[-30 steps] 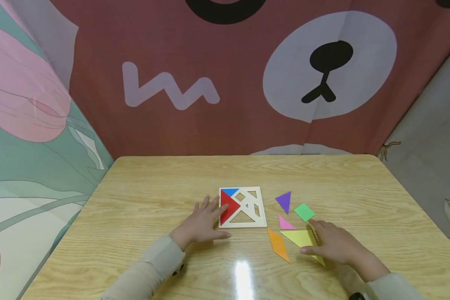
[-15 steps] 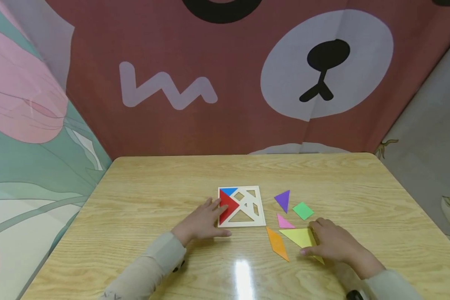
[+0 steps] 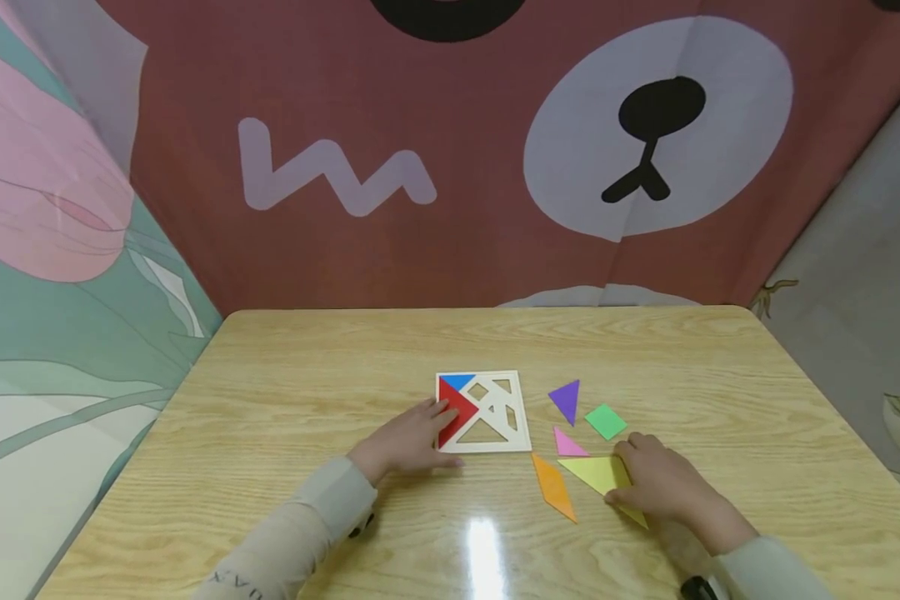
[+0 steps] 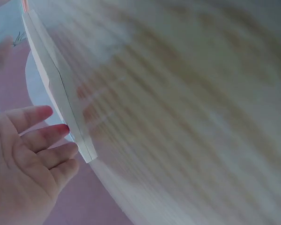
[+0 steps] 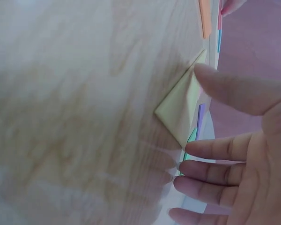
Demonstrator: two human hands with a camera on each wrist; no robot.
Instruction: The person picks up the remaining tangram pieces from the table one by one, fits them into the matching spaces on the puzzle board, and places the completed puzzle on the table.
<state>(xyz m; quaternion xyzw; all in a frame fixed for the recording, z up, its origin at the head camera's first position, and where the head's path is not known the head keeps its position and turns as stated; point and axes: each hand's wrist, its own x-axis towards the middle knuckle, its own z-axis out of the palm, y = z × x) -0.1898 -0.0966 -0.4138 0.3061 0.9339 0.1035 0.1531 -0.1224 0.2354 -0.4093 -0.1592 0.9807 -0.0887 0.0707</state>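
Observation:
A white tangram board (image 3: 527, 417) with cut-out slots lies mid-table in the head view. A red triangle (image 3: 453, 410) and a blue triangle (image 3: 457, 382) sit in its left part. My left hand (image 3: 408, 437) lies over the board's left edge, fingers extended, fingertips over the red triangle and thumb below the board. To the right, my right hand (image 3: 667, 483) pinches a large yellow triangle (image 3: 594, 472), thumb at its long edge and index finger at the opposite corner. In the right wrist view, the yellow triangle (image 5: 178, 105) spans thumb and index finger, close to the tabletop.
Loose pieces lie on the wooden table (image 3: 307, 358) between the board and my right hand: a purple triangle (image 3: 567, 400), a green square (image 3: 606, 422), a pink triangle (image 3: 568, 444) and an orange parallelogram (image 3: 554, 489). Behind stands a printed backdrop (image 3: 465, 258).
My right thumb has drawn in toward the yellow triangle's long edge. The left fingers have closed up slightly over the board's edge. The pieces have stayed in place.

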